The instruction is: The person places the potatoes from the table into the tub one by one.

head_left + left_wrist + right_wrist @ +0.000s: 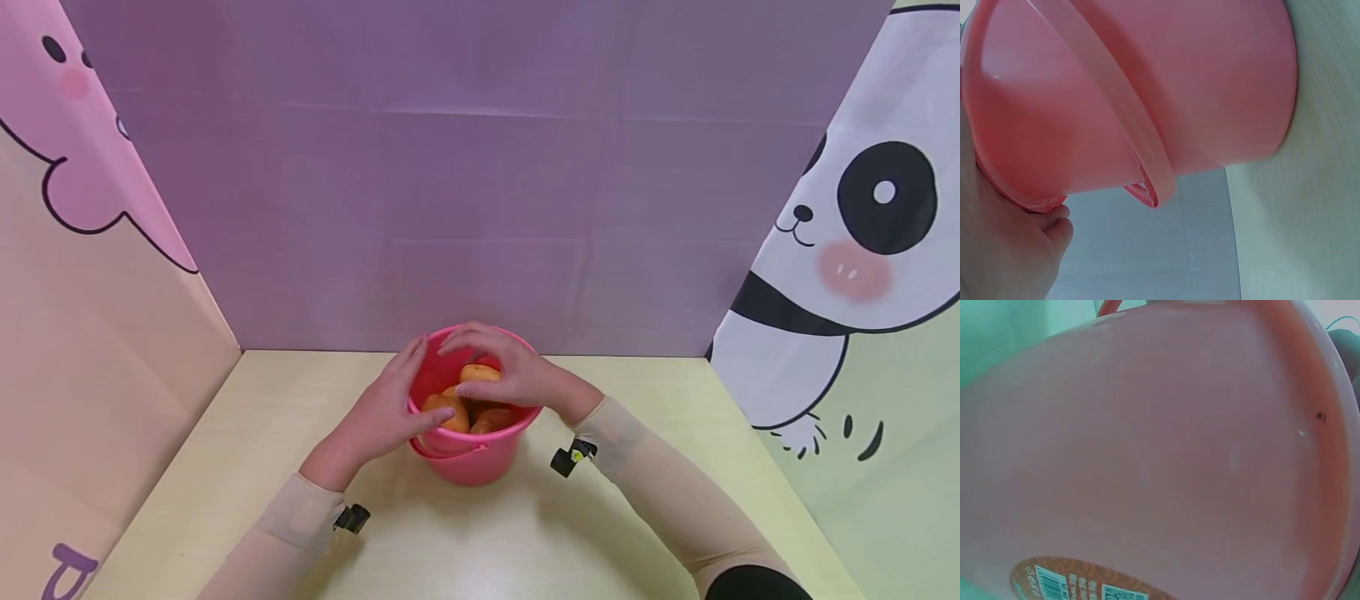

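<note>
A pink bucket [474, 467] stands on the table, its pink handle [1125, 100] hanging down the near side. Inside lie several rounded orange-brown items [446, 411], which look like potatoes. My left hand [386, 408] rests at the bucket's left rim, fingers extended along it and the thumb over the opening. In the left wrist view its fingertips are right at the rim. From the right, my right hand [506, 367] reaches over the opening, fingers spread loosely toward the far rim. Its thumb overlaps the items in the head view.
The light wooden table [300, 433] ends at a purple back panel [480, 208]. Printed side panels stand left and right, one with a panda [847, 208]. A brown label [1079, 578] with a barcode is on the bucket's side.
</note>
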Demonstrator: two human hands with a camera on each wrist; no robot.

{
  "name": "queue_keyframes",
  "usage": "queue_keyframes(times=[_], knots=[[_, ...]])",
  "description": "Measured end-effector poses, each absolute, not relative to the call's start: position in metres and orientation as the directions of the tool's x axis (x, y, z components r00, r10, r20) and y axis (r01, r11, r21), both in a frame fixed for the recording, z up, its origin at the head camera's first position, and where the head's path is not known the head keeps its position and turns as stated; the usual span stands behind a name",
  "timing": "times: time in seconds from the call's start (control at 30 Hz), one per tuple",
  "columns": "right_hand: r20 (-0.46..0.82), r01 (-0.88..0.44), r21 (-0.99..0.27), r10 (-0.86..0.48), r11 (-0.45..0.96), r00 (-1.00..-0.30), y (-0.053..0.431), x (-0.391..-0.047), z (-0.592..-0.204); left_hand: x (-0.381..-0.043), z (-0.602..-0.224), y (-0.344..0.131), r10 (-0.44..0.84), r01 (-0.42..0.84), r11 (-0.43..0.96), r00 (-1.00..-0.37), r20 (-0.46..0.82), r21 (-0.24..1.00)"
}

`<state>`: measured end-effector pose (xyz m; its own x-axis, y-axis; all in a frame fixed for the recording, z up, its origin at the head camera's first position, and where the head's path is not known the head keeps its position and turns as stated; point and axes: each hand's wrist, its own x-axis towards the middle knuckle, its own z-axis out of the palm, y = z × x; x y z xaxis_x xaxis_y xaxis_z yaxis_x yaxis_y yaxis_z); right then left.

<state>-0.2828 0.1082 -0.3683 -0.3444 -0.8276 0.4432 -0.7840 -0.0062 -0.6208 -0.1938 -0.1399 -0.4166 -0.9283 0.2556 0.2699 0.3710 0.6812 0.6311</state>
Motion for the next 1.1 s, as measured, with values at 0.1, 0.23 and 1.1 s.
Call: queue_keyframes(times=[0.1,0.23,1.1], knots=[[0.465,-0.785,-0.619,-0.816,-0.023,-0.342,0.109,-0.284,-0.368,-0.194,-0.416,-0.14,0.252,0.366,0.681,-0.93,0.266,0.634],[0.508,-0.792,-0.609,-0.783,-0.032,-0.359,0.116,-0.285,-0.368,-0.194,-0.417,-0.139,0.247,0.357,0.679,-0.934,0.259,0.641],[0.466,-0.659,-0.715,-0.543,0.234,-0.699,0.223,-0.296,-0.394,-0.195,-0.417,-0.14,0.244,0.355,0.657,-0.935,0.257,0.665]])
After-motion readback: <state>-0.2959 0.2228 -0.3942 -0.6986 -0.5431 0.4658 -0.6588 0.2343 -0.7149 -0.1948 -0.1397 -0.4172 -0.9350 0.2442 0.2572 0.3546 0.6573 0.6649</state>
